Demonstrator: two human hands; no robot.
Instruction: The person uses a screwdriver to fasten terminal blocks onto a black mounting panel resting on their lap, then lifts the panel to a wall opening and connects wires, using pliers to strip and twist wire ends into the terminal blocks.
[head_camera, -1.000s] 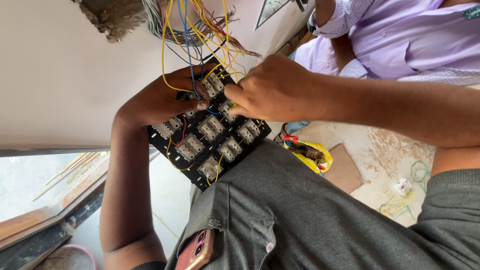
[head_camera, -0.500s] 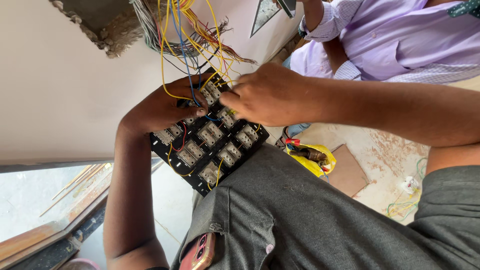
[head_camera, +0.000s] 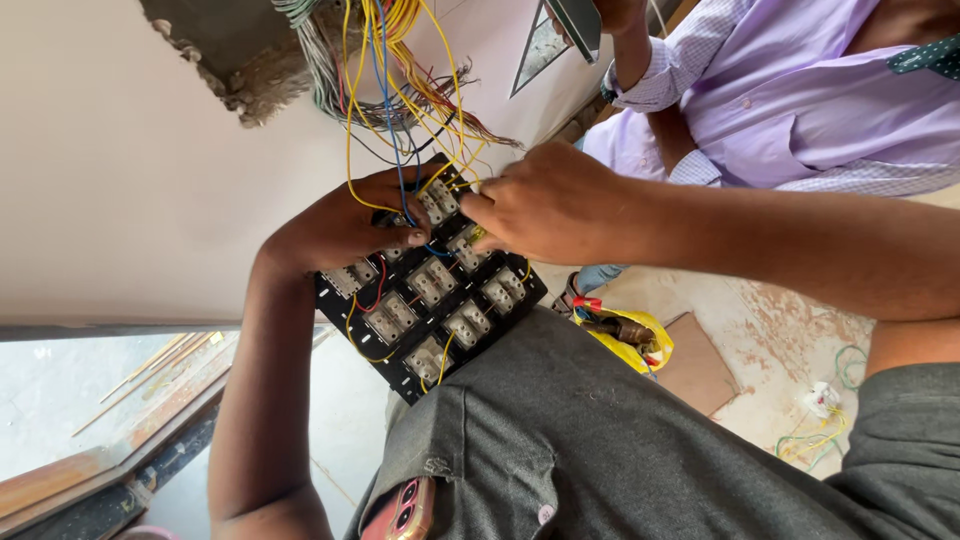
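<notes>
Between both hands (head_camera: 440, 215), black switch panel (head_camera: 430, 305)

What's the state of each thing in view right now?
switch panel: back side up, wired, off the wall
wires: loose bundle hanging from wall hole
left hand: gripping the panel edge
right hand: fingertips pinched at a terminal
phone: in shirt pocket

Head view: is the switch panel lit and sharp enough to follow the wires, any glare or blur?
Head view: even daylight, no glare on the black switch panel; terminals sharp, yellow wires crisp; left hand and right hand unblurred, shading some terminals; window slightly washed out.
</notes>
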